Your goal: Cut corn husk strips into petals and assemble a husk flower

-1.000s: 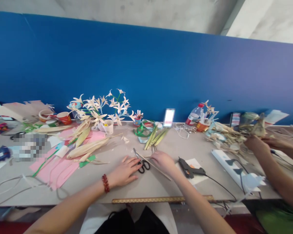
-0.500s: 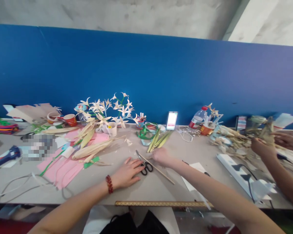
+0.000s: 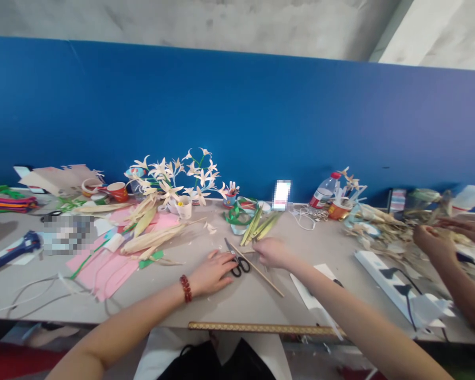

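My left hand (image 3: 212, 273) lies flat on the grey table (image 3: 237, 301), fingers spread, its fingertips beside the black handles of the scissors (image 3: 236, 259). A red bead bracelet is on that wrist. My right hand (image 3: 272, 252) reaches forward, fingers curled, just below a bunch of green and yellow leaf strips (image 3: 257, 226); what it grips, if anything, is hidden. A thin wooden stick (image 3: 261, 271) lies slanted across the scissors between my hands.
A straw-flower bouquet (image 3: 174, 177), dried husks (image 3: 150, 240), pink paper (image 3: 103, 264), cups, green ribbon (image 3: 237, 211) and a water bottle (image 3: 322, 191) crowd the back. A ruler (image 3: 261, 328) lies at the front edge. Another person's hands (image 3: 439, 237) work at the right, near a power strip (image 3: 391, 282).
My right hand has moved forward from the stick toward the leaf strips, its arm now covering the glue gun. The left hand has stayed by the scissors.
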Available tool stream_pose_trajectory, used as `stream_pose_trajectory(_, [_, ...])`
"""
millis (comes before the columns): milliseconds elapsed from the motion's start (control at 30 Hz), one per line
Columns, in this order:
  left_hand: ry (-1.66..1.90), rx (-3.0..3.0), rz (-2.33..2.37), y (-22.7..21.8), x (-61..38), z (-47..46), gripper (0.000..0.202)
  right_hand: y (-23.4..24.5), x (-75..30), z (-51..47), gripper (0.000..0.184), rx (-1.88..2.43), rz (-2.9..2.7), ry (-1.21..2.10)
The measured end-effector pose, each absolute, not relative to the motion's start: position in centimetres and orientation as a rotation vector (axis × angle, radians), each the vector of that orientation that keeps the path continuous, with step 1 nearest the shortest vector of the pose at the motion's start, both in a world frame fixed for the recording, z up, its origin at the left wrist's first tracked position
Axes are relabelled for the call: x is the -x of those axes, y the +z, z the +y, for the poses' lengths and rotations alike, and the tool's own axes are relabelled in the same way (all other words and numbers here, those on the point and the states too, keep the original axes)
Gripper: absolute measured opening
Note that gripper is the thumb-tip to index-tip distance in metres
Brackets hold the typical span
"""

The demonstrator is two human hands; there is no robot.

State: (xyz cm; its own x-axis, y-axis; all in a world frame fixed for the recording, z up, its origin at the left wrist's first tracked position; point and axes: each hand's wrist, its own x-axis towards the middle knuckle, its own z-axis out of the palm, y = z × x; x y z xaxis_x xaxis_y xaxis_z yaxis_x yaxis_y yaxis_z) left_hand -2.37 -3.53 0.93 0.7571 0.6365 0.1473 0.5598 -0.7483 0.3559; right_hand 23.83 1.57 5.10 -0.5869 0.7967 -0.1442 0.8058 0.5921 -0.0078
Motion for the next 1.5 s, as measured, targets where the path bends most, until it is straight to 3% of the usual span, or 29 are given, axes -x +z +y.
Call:
stream_pose_trajectory(167, [0.565, -2.536, 0.938, 0.8, 1.6, -3.2, 0.034, 4.3, -24.4, 1.3, 0.015, -1.518, 2.757, -0.255])
stream_pose_trajectory(267, [0.713, -2.382, 0.982, 0.6, 0.9, -2.9, 0.029, 3.6, -23.9, 0.9, 0.028, -1.617, 2.797, -0.371])
stream_pose_trajectory(333, [0.777, -2.320, 1.015, 0.7, 0.4, -2.7, 0.028, 2.9, -23.1, 0.3, 0.030, -1.685, 2.882, -0.624])
stream_pose_trajectory(400, [0.822, -2.277, 1.036, 0.8, 0.0, -2.7, 0.027, 2.1, -21.9, -0.5, 0.019, -1.737, 2.965, -1.069])
stream_pose_trajectory(500, [0.850, -2.237, 1.056, 1.2, 0.0, -3.1, 0.023, 1.0, -20.0, -2.0, 0.012, -1.737, 2.978, -1.224])
stream_pose_trajectory(1000, [0.949, -2.303, 1.304, 3.7, 7.4, -2.6, 0.019, -0.4, -17.5, -5.2, 0.022, -1.969, 2.798, -0.336])
stream_pose_trajectory(1267, [0.709, -2.463, 1.236, 5.0, -3.5, 3.7, 0.029, -1.8, -17.2, -5.8, 0.023, -1.926, 2.939, -0.297])
stream_pose_trajectory(1400, [0.526, -2.476, 1.428, 4.3, -10.4, 7.8, 0.057, -2.0, -17.2, -5.8, 0.019, -1.924, 2.968, -0.265])
stream_pose_trajectory(1500, [0.458, -2.450, 1.569, 3.6, -13.6, 9.4, 0.065, -2.0, -17.3, -5.7, 0.015, -1.911, 2.986, -0.243])
